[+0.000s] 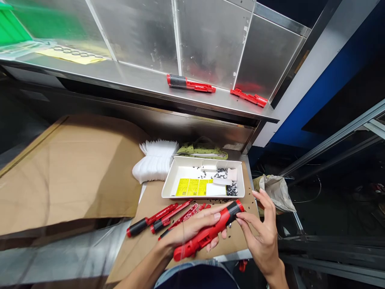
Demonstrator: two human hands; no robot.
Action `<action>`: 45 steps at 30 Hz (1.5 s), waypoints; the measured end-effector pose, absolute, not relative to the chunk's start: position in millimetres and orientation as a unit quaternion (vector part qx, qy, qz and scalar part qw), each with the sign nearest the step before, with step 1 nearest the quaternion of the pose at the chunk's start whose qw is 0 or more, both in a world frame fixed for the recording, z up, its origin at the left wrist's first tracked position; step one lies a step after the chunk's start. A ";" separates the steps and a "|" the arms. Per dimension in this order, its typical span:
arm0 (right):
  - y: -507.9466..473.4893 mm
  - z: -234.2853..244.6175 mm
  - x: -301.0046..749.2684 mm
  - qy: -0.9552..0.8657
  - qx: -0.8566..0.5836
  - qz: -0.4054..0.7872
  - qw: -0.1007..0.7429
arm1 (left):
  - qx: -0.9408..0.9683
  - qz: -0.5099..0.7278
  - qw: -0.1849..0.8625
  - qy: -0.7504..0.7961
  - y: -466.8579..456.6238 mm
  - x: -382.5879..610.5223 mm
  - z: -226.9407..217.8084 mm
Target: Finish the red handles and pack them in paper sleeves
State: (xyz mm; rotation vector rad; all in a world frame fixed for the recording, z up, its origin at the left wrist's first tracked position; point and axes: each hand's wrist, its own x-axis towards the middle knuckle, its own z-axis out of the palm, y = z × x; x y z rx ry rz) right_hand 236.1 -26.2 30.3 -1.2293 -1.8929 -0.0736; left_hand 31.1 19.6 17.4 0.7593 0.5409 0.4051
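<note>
My left hand (195, 226) is wrapped round a red and black tube-shaped plastic housing (207, 235), which slants up to the right with its black band and red rim at the far end. At that banded end, the thumb and forefinger of my right hand (260, 228) are pinched together, the other fingers raised. Whatever they pinch, if anything, is too small or hidden to make out. Beyond both hands stands a white tray (168, 188) holding small black parts (231, 188), pale blocks and a yellow printed label (194, 187).
More red and black housings (153, 220) lie on the cardboard sheet (132, 257) to the left. A stack of white foam sleeves (156, 160) and a green pouch (201, 151) sit behind. Two red pieces (192, 83) rest on the metal ledge. A lined bin (276, 190) stands right.
</note>
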 end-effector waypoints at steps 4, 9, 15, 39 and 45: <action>-25.7 29.9 236.1 -0.779 -0.496 -0.083 0.373 | 0.371 0.185 0.870 0.268 19.0 31.0 22.2; -25.2 24.7 233.6 -0.791 -0.496 -0.124 0.336 | 0.356 0.187 0.878 0.261 19.1 29.7 23.1; -24.3 27.0 228.9 -0.779 -0.493 -0.130 0.365 | 0.346 0.164 0.891 0.244 20.6 26.3 15.9; -13.4 49.7 253.2 -0.773 -0.489 0.108 0.391 | 0.313 0.128 0.912 0.231 27.0 10.9 6.4; -8.6 27.5 244.8 -0.855 -0.418 0.112 0.285 | 0.302 0.108 0.922 0.218 33.0 14.9 19.9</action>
